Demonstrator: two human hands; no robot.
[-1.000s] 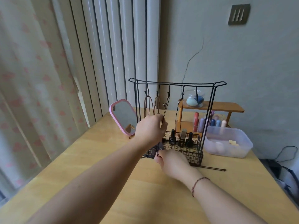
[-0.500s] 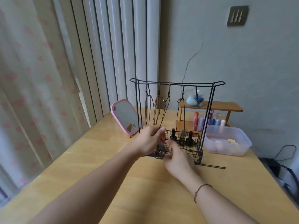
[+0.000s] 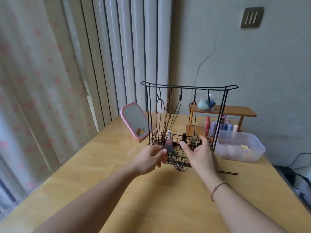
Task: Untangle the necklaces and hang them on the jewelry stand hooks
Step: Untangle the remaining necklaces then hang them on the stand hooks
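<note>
Necklaces (image 3: 170, 118): about four, on stand (image 3: 188, 87)
Hooks: five
Left hand (image 3: 149, 158): pinches cords
Right hand (image 3: 200, 152): spread, empty
Surface: wooden table (image 3: 117, 182), grey wall

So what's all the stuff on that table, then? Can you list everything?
black wire jewelry stand: one, table centre
brown cord necklaces: several, hanging from hooks
nail polish bottles: several, stand's basket
pink-framed mirror: one, left of stand
wooden shelf: one, behind stand
jar of makeup sponges: one, on shelf
clear plastic tub: one, right
wooden table: one
left hand: grips necklace cords
right hand: fingers spread, holding nothing
</note>
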